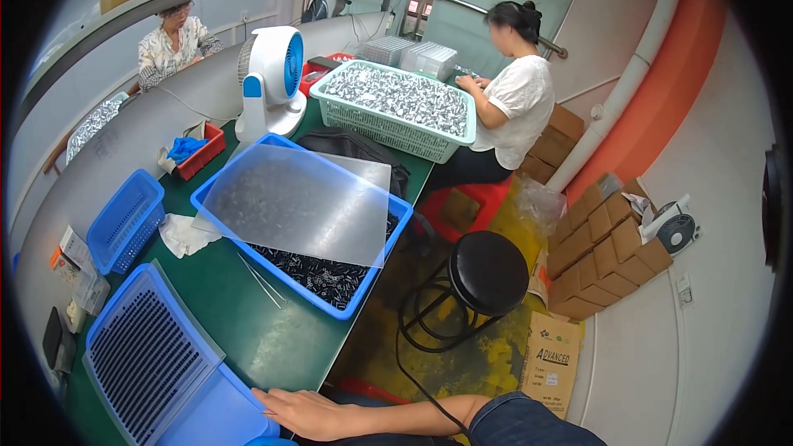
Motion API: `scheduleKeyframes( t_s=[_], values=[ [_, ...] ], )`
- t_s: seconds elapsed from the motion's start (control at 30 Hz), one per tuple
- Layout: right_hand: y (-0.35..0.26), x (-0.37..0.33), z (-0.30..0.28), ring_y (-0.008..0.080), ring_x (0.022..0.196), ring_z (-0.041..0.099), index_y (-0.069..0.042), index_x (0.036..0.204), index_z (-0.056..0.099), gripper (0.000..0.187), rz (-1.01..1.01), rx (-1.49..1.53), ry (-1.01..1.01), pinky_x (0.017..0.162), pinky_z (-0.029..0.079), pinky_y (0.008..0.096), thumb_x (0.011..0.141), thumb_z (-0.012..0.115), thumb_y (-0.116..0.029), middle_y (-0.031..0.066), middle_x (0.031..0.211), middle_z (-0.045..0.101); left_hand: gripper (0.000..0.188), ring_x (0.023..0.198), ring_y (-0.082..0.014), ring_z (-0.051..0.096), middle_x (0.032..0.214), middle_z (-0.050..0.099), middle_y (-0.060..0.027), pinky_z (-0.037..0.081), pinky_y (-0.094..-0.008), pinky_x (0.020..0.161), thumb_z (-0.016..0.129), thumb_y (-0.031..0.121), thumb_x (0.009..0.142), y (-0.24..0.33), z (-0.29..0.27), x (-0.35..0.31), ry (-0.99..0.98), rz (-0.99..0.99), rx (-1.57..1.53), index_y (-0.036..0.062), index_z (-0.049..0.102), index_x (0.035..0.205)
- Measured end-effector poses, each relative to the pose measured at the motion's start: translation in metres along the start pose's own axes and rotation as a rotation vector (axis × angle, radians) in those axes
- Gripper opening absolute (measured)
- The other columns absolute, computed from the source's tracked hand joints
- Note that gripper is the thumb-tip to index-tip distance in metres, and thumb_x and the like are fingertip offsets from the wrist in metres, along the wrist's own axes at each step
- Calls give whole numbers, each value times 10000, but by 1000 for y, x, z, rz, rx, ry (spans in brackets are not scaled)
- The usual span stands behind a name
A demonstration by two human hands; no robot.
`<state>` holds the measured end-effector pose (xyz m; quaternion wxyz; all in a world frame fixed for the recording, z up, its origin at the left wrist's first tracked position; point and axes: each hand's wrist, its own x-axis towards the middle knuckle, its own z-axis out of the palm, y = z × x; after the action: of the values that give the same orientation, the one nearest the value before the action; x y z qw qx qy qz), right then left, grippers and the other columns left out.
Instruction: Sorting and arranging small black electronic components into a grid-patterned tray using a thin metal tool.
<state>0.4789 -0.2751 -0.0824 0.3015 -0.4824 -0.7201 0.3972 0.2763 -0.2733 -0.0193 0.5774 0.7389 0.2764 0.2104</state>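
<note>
The fingers of the right hand [306, 415] lie on the right rim of the blue tray [225, 410] toward the bench's [268, 347] near-left corner, whether grasping cannot be told, and uneven pressure there could tilt it, shifting the panel of dark rows [149, 353].

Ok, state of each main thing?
Near light-blue plastic tray, partly covered.
Bare right hand, at its edge.
Wide blue plastic tray, partly covered.
Translucent plastic sheet, lying across it.
Pale-green plastic basket, heaped with silvery pieces.
White-and-blue plastic fan, upright; running unclear.
Black round stool, upright.
</note>
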Motion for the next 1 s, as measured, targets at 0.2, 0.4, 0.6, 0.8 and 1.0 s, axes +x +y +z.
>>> scheduleKeyframes(
  t_s=[0.2,0.4,0.6,0.8,1.0],
  values=[
    [-11,4,-48,413,893,637,-78,1432,402,441,12,138,36,758,508,455,1029,466,-244,204,1042,667,194,972,-246,622,1111,655,-160,494,-345,894,604,-56,842,-21,12,-11,350,-37,-364,5,627,1025],
    [-26,11,-63,147,622,439,-8,1439,404,487,-505,471,347,599,401,277,1055,436,-307,24,742,477,121,888,-201,626,1032,670,-131,516,-302,801,620,-3,908,-25,17,16,749,-216,-541,-18,629,1028],
    [42,49,-23,124,636,411,-34,1345,490,370,-185,409,422,611,385,264,1052,447,-255,23,705,448,171,756,-226,624,984,648,-182,526,-327,719,663,3,836,-53,15,46,697,-83,-589,-20,578,982],
    [47,67,-17,127,659,506,-99,1480,395,485,-104,491,327,662,443,278,1002,475,-70,51,776,567,101,771,-125,599,914,663,-68,490,-234,686,630,-3,901,-20,19,46,738,-281,-742,2,649,999],
    [48,60,-26,143,693,556,-136,1484,415,542,-67,394,194,717,502,284,962,442,8,97,1060,660,96,670,-97,561,814,630,-26,451,-208,611,637,14,887,-25,16,51,762,-334,-792,10,650,982]
  ],
)
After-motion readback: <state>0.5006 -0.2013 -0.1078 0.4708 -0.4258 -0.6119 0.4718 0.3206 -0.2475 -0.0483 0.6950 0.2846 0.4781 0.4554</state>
